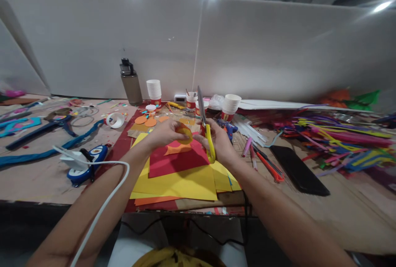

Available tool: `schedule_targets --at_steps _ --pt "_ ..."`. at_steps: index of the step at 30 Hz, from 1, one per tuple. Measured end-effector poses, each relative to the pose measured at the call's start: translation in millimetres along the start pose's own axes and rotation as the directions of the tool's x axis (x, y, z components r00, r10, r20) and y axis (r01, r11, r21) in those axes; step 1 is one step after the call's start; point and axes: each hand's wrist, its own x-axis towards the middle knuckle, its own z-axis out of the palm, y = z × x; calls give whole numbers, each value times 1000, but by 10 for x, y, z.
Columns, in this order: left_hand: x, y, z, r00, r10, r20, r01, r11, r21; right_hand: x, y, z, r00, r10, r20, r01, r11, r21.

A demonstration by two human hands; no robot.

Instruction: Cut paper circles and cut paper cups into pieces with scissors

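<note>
My left hand (165, 133) pinches a small rounded piece of yellow-orange paper (185, 134) above the craft sheets. In my right hand (219, 141) are scissors with yellow handles (210, 145), their blades (201, 104) pointing up and away from me, close together. Below both hands lies a red sheet (177, 164) on top of yellow sheets (176, 186). An orange paper scrap (177, 149) rests on the red sheet. Beyond my left hand, several orange paper circles (150, 122) lie on cardboard.
Stacked paper cups (231, 105) and a dark bottle (131, 87) stand near the back panel. At right are a black phone (299, 170), orange-handled scissors (272, 170) and colourful pipe cleaners (346, 139). A blue power strip (88, 166) sits at left; its white cable (108, 197) crosses my left forearm.
</note>
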Motion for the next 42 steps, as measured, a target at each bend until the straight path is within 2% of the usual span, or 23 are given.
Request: schedule_targets --at_steps 2,6,10,13,16,19,21,23,25,31,35,38,42 --pt "-5 18 29 999 33 19 -34 995 97 6 -4 12 1000 -18 13 18 1000 -15" --pt "-21 42 56 999 53 -10 -47 951 306 -14 -61 52 998 -53 21 54 997 -63" --pt "-14 21 71 999 38 -25 -27 934 356 -16 -124 77 997 -76 -8 72 975 -212" --pt "15 -10 64 990 19 -138 17 967 253 25 -143 83 997 -67 -26 60 977 -203" --pt "42 -24 40 961 19 -275 0 998 68 94 -154 81 998 -26 -60 26 1000 5" --pt "51 -24 43 972 4 -236 -56 975 -213 160 -163 75 994 39 -103 -18 980 199" --pt "51 -21 72 983 -36 -179 -40 915 -401 192 -162 71 988 88 -129 -51 962 270" --pt "54 -20 114 983 -86 -161 -10 855 -518 210 -155 67 983 119 -142 -70 949 308" --pt "62 -23 156 978 -115 -172 -1 828 -560 216 -147 65 982 124 -143 -72 944 322" --pt "107 -60 203 957 -163 -241 -1 825 -565 231 -152 88 988 64 -141 -19 954 300" --pt "112 -57 174 957 -128 -259 -47 817 -575 225 -215 125 995 -12 -102 35 971 235" --pt "109 -32 138 958 -90 -272 -94 798 -595 185 -260 145 994 -71 -81 82 987 136" --pt "116 0 90 928 -153 -339 -134 712 -689 120 -215 155 996 -84 -23 84 996 -21"
